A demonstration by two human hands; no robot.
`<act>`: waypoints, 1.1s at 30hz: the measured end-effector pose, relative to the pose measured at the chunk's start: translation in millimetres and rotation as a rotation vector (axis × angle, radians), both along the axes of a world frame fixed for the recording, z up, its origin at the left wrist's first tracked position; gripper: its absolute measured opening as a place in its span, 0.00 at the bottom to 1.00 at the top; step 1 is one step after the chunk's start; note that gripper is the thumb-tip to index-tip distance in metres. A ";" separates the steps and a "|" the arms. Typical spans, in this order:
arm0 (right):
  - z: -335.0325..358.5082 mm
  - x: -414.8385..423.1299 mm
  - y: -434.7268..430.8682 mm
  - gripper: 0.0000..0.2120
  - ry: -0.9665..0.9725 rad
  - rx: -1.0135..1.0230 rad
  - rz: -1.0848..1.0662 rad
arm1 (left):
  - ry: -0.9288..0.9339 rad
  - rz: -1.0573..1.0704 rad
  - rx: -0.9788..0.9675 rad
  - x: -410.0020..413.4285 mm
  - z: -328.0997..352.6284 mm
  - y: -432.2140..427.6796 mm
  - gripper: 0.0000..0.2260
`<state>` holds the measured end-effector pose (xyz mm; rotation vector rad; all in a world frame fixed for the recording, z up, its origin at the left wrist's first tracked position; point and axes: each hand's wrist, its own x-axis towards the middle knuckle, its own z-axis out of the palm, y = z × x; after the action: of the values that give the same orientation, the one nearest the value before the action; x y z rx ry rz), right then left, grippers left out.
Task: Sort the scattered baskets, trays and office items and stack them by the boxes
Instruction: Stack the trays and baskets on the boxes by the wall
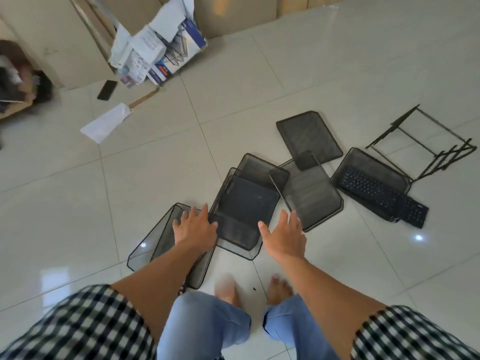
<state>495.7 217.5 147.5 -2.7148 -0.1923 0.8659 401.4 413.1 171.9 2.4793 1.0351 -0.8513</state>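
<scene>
Black mesh trays (246, 203) overlap | keyboard (384, 198) in rightmost tray (371, 165) | left hand (193, 227), right hand (284, 236): fingers apart

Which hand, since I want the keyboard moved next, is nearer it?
Right. The right hand hovers left of the keyboard, beyond a mesh tray; the left hand is farther left, over the leftmost tray.

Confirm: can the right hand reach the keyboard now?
Probably yes, with a stretch. The right hand is open and empty; the keyboard lies uncovered, partly in a mesh tray off to its right.
</scene>
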 end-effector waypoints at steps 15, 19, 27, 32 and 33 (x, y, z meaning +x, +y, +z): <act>-348.2 79.5 22.5 0.35 0.252 0.079 -0.266 | -0.053 -0.036 0.005 97.5 -338.2 70.5 0.38; -387.6 94.5 43.8 0.31 0.394 0.134 -0.463 | -0.047 0.027 0.015 109.4 -384.7 77.4 0.38; -389.9 95.9 42.9 0.32 0.404 0.115 -0.473 | 0.025 0.178 -0.005 118.7 -408.2 62.1 0.41; -392.7 98.3 40.5 0.33 0.405 0.169 -0.495 | 0.053 0.217 0.024 127.6 -409.7 73.3 0.27; -392.5 98.9 40.4 0.35 0.416 0.184 -0.505 | 0.067 0.195 0.025 127.7 -410.3 73.9 0.25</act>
<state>594.5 258.0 -245.1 -2.1943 0.4551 1.1479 529.0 487.1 -238.4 2.3355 1.2940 -0.8698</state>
